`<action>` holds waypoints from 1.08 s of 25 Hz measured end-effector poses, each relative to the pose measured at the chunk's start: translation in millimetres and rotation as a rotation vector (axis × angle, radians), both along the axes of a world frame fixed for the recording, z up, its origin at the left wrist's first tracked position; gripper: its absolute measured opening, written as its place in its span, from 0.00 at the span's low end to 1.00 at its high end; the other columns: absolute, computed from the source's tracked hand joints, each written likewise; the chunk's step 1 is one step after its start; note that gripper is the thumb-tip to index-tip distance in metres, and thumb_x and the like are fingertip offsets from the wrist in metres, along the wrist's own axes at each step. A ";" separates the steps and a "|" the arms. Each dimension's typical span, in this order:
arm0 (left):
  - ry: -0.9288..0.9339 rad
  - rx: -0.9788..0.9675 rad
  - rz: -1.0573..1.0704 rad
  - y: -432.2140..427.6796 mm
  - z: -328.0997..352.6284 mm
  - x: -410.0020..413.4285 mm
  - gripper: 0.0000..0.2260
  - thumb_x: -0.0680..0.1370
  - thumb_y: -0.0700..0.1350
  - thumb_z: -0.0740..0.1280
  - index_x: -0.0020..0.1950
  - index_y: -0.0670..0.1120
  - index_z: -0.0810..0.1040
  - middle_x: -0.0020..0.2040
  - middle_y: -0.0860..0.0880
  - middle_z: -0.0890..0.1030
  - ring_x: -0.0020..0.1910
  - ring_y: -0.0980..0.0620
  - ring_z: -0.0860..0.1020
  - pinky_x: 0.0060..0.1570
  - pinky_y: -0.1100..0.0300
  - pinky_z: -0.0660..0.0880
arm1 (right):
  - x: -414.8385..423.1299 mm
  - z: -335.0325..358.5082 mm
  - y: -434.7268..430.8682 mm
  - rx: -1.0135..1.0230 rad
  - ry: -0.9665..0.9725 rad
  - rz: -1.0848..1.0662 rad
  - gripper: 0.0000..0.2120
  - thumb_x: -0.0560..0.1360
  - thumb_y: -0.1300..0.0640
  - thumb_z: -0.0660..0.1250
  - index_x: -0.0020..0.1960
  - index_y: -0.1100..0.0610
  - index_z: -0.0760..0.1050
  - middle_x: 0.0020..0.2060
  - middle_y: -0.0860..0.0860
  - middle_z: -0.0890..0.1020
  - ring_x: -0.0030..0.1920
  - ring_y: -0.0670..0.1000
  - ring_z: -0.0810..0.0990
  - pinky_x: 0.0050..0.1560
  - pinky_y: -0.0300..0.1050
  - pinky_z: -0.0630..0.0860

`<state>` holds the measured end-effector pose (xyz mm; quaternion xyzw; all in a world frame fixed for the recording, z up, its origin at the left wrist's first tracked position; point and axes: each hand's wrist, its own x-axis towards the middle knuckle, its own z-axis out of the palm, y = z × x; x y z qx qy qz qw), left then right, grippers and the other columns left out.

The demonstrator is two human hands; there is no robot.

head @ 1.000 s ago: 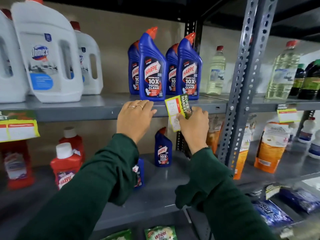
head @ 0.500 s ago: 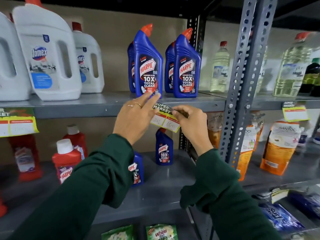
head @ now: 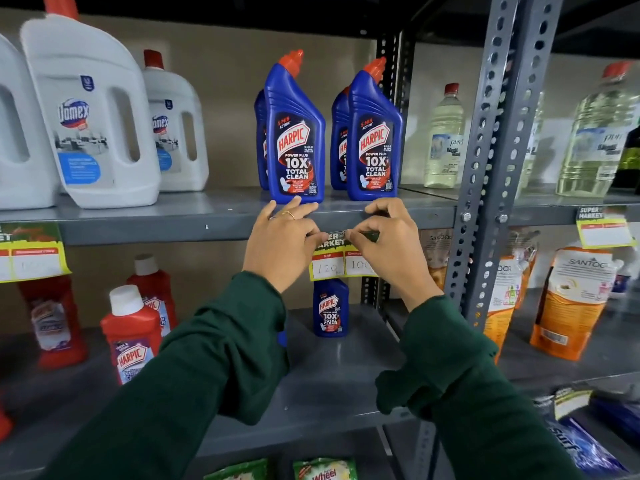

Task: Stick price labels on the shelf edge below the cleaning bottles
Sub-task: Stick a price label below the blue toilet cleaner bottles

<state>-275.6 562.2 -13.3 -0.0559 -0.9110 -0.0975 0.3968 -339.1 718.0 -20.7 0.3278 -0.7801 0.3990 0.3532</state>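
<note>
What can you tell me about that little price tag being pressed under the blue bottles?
The price label is a thin card with a dark "SUPER MARKET" header, yellow border and two white boxes handwritten 120 and 100. It hangs level from the grey shelf edge; the left hand and right hand pinch its top corners.

Shelf edge (head: 156, 233) bare leftward — Harpic bottles (head: 296, 133) crowd it above.
</note>
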 end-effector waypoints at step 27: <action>0.226 0.135 0.039 7.9 9.4 -14.4 0.06 0.75 0.45 0.67 0.47 0.44 0.73 0.45 0.43 0.84 0.44 0.42 0.80 0.44 0.48 0.75 | -5.8 12.8 -15.6 -0.169 -0.006 -0.125 0.17 0.69 0.53 0.72 0.53 0.60 0.74 0.55 0.57 0.76 0.55 0.55 0.74 0.51 0.44 0.71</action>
